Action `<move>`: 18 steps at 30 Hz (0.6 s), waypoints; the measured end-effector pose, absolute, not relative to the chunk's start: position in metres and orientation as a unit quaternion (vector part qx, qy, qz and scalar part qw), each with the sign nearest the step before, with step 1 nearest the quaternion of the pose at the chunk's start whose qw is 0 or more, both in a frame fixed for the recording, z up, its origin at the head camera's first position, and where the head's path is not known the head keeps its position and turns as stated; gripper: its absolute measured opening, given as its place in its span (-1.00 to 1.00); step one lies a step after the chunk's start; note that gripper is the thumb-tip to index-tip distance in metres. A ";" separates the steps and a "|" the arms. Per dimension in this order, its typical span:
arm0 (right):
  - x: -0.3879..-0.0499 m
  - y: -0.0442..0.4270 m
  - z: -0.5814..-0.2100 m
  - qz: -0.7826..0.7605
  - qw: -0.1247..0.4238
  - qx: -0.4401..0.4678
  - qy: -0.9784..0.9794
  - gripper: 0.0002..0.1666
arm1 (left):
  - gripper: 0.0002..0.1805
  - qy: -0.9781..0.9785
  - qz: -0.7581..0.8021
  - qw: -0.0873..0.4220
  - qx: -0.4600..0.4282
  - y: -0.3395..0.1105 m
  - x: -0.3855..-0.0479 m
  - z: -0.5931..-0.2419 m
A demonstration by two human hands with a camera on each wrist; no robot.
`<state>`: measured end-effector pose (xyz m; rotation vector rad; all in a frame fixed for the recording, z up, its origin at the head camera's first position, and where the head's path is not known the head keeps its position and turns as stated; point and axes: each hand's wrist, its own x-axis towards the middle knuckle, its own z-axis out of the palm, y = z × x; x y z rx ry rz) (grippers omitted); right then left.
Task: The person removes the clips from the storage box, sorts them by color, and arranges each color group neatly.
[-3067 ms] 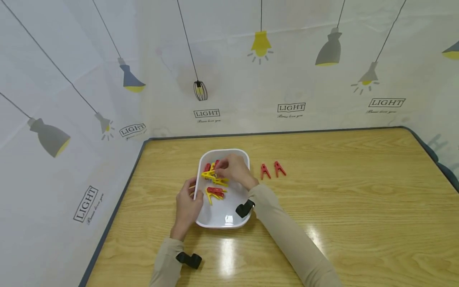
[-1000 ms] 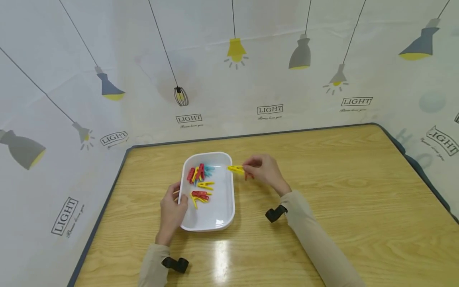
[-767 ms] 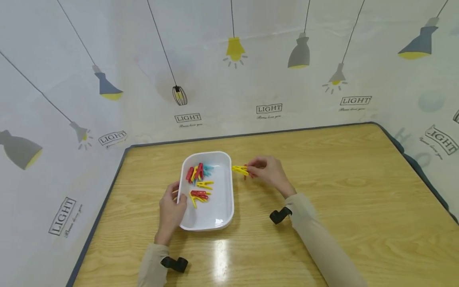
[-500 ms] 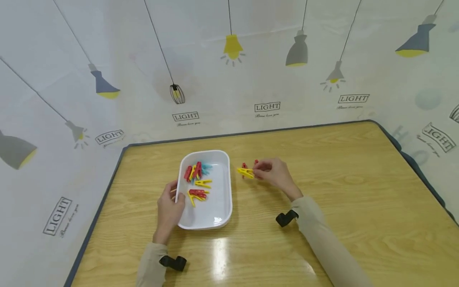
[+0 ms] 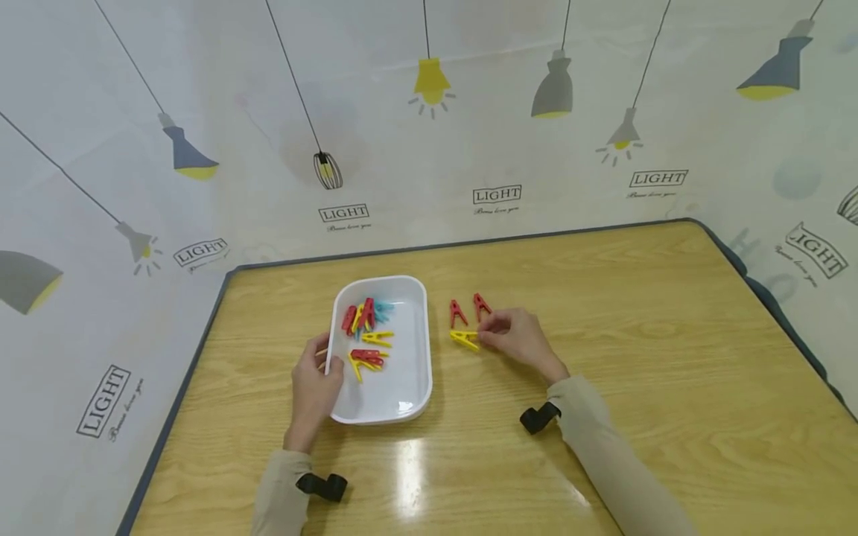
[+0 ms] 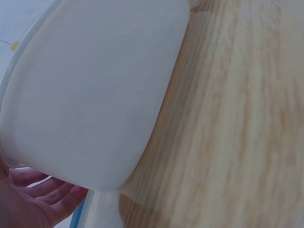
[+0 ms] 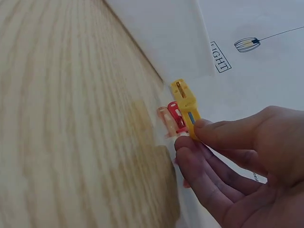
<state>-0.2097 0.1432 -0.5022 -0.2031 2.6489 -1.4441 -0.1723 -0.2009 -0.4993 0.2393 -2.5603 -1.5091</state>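
My left hand (image 5: 312,391) grips the left wall of a white plastic basin (image 5: 407,365), its thumb over the rim and its fingers outside. In the left wrist view those fingers (image 6: 47,195) lie against the basin's outer wall (image 6: 95,95). A yellow clothespin (image 5: 462,340) is pinched between the thumb and fingertips of my right hand (image 5: 521,346), low over the table right of the basin. The right wrist view shows the same clothespin (image 7: 186,100) upright in the grip. Just behind it lie two red clothespins (image 5: 456,313), side by side.
Inside the basin lie red clothespins (image 5: 368,313), yellow clothespins (image 5: 377,339) and blue clothespins (image 5: 383,310), mostly toward its left side. The wooden table (image 5: 603,313) meets a lamp-printed wall covering (image 5: 375,97) at the back and left.
My right hand has carried the yellow clothespin out of the basin, rightward and then down toward the table in front of the red clothespins. The left hand keeps its grip on the basin.
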 end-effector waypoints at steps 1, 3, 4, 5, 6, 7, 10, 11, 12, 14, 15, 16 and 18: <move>-0.209 0.143 -0.503 -0.472 0.057 -0.068 0.877 -0.93 | -0.51 -0.856 -0.504 0.079 0.080 -0.201 -0.172 -0.499; -0.209 0.144 -0.505 -0.465 0.054 -0.062 0.881 -0.93 | -0.51 -0.856 -0.504 0.077 0.081 -0.201 -0.172 -0.499; -0.208 0.143 -0.505 -0.463 0.054 -0.059 0.883 -0.94 | -0.51 -0.857 -0.504 0.075 0.081 -0.200 -0.172 -0.499; -0.208 0.143 -0.506 -0.461 0.053 -0.055 0.884 -0.94 | -0.51 -0.858 -0.502 0.074 0.082 -0.200 -0.172 -0.499; -0.207 0.143 -0.506 -0.459 0.054 -0.051 0.885 -0.93 | -0.51 -0.858 -0.502 0.073 0.083 -0.200 -0.172 -0.499; -0.206 0.143 -0.506 -0.458 0.053 -0.046 0.886 -0.93 | -0.51 -0.858 -0.502 0.072 0.084 -0.200 -0.172 -0.499; -0.203 0.141 -0.506 -0.457 0.046 -0.035 0.888 -0.92 | -0.51 -0.858 -0.502 0.071 0.085 -0.200 -0.171 -0.497; -0.202 0.141 -0.506 -0.456 0.042 -0.031 0.889 -0.91 | -0.51 -0.857 -0.503 0.072 0.086 -0.200 -0.171 -0.497; -0.201 0.140 -0.506 -0.454 0.036 -0.029 0.890 -0.91 | -0.51 -0.856 -0.504 0.072 0.086 -0.199 -0.171 -0.497; -0.199 0.138 -0.506 -0.453 0.023 -0.024 0.891 -0.92 | -0.51 -0.856 -0.505 0.071 0.086 -0.199 -0.171 -0.497; -0.198 0.137 -0.506 -0.453 0.014 -0.024 0.891 -0.93 | -0.51 -0.856 -0.505 0.071 0.085 -0.199 -0.171 -0.497; -0.198 0.136 -0.507 -0.453 0.005 -0.022 0.891 -0.94 | -0.51 -0.855 -0.506 0.070 0.086 -0.199 -0.171 -0.497; -0.195 0.134 -0.507 -0.451 -0.009 -0.022 0.892 -0.95 | -0.51 -0.856 -0.505 0.069 0.086 -0.199 -0.171 -0.497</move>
